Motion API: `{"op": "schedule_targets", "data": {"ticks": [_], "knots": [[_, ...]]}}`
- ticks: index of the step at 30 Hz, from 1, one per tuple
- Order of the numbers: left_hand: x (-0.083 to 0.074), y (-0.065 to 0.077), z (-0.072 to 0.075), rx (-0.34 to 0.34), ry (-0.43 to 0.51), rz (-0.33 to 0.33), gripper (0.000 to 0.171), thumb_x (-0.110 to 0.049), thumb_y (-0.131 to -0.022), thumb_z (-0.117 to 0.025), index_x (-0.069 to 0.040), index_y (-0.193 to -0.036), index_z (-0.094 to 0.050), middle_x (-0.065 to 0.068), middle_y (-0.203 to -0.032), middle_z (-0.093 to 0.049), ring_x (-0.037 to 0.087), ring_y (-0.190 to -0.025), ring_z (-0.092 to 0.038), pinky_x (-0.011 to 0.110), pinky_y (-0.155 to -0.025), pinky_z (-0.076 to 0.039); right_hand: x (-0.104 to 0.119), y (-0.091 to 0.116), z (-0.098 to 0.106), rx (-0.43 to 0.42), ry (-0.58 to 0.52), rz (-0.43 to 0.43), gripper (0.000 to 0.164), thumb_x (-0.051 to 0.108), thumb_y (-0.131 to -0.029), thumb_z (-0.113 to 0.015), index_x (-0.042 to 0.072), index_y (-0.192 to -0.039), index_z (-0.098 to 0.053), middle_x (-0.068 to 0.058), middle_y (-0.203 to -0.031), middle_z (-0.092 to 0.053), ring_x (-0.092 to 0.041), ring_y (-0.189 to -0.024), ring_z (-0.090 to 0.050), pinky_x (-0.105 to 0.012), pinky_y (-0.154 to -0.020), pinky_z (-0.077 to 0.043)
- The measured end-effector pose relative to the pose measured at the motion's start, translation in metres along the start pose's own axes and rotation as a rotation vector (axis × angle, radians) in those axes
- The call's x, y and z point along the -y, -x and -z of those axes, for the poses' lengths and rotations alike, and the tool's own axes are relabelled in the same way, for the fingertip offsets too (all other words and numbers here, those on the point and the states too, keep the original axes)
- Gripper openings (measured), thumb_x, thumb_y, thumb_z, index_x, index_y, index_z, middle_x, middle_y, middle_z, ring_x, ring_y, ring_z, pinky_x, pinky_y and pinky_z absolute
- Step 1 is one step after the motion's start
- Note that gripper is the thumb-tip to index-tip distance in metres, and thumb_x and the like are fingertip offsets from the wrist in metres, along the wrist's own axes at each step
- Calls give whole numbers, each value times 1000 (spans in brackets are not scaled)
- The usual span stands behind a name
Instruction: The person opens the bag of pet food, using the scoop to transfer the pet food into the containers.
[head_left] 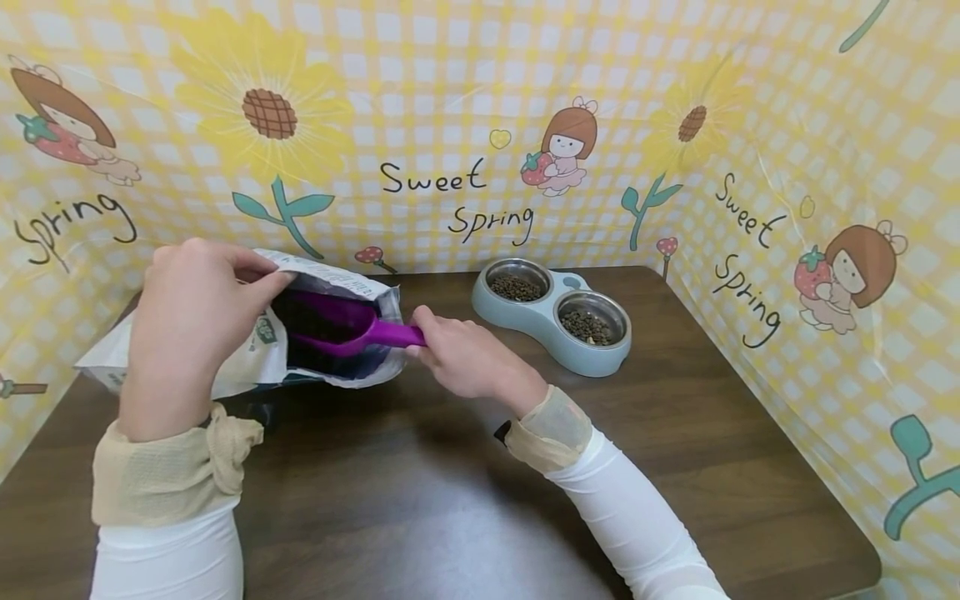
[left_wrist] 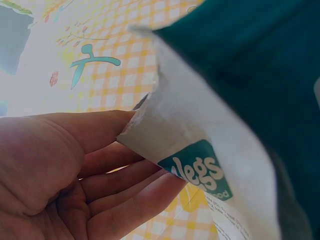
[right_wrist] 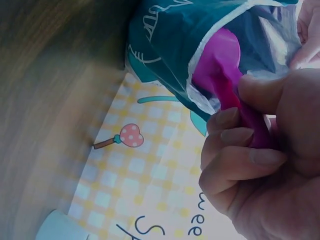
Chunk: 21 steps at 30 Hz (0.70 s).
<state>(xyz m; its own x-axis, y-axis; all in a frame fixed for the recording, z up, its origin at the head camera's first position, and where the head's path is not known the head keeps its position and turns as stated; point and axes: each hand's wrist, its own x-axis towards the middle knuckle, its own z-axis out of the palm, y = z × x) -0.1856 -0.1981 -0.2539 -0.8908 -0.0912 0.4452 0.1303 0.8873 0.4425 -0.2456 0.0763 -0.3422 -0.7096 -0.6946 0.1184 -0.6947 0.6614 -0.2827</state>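
A white and teal pet food bag (head_left: 247,367) lies on its side at the left of the table, its mouth facing right. My left hand (head_left: 191,312) pinches the upper edge of the bag's mouth between thumb and fingers; the left wrist view shows the white bag edge (left_wrist: 165,115) in that pinch. With my right hand (head_left: 472,358) I grip the handle of a purple scoop (head_left: 390,334). The scoop's bowl is inside the bag's opening, with dark contents in it that are too dim to make out. In the right wrist view my fingers (right_wrist: 235,165) curl round the handle.
A light blue double pet bowl (head_left: 525,321) stands at the back of the brown wooden table (head_left: 420,500), right of the bag. Brown kibble (head_left: 585,327) lies in both metal dishes. A yellow checked cloth (head_left: 435,100) hangs round the back and sides.
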Motion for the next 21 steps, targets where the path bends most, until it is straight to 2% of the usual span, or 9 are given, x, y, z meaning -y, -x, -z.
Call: {"op": "schedule_targets", "data": {"ticks": [10,14,17,19,21], "knots": [[-1,-1,2,5,-4,4,28,-26,-101,-77,0,-107,-85,24,-98,-83,46,-83,-74,32,-60,-44,-12,9,10,36,-12,23,24,35,-115,-53,15,-128,-50,0,-91,-61,-17,-79,-61,-32,-71,-52],[-1,-2,3,4,-11,0,28,-26,-101,-76,0,-108,-85,24,-97,-83,47,-84,-74,35,-61,-46,-17,13,15,36,-16,23,23,36,-115,-52,16,-128,-50,0,-93,-63,-17,-78,-61,-33,-72,-52],[-1,-1,2,11,-9,1,29,-27,-102,-75,0,-108,-85,24,-97,-83,48,-86,-73,47,-68,-51,-20,18,19,39,-31,17,23,35,-115,-53,17,-128,-50,1,-93,-63,-17,-78,-61,-33,-73,-52],[-1,-1,1,20,-1,6,30,-27,-102,-74,1,-108,-85,25,-99,-82,50,-88,-73,59,-85,-53,-24,20,22,42,-47,22,23,35,-115,-53,17,-128,-51,1,-93,-63,-16,-78,-61,-32,-74,-52],[-1,0,0,26,5,8,30,-27,-103,-74,1,-109,-84,26,-100,-82,51,-90,-72,67,-99,-49,-28,22,25,47,-70,32,23,35,-115,-54,17,-129,-51,0,-94,-63,-16,-79,-61,-32,-75,-52]]}}
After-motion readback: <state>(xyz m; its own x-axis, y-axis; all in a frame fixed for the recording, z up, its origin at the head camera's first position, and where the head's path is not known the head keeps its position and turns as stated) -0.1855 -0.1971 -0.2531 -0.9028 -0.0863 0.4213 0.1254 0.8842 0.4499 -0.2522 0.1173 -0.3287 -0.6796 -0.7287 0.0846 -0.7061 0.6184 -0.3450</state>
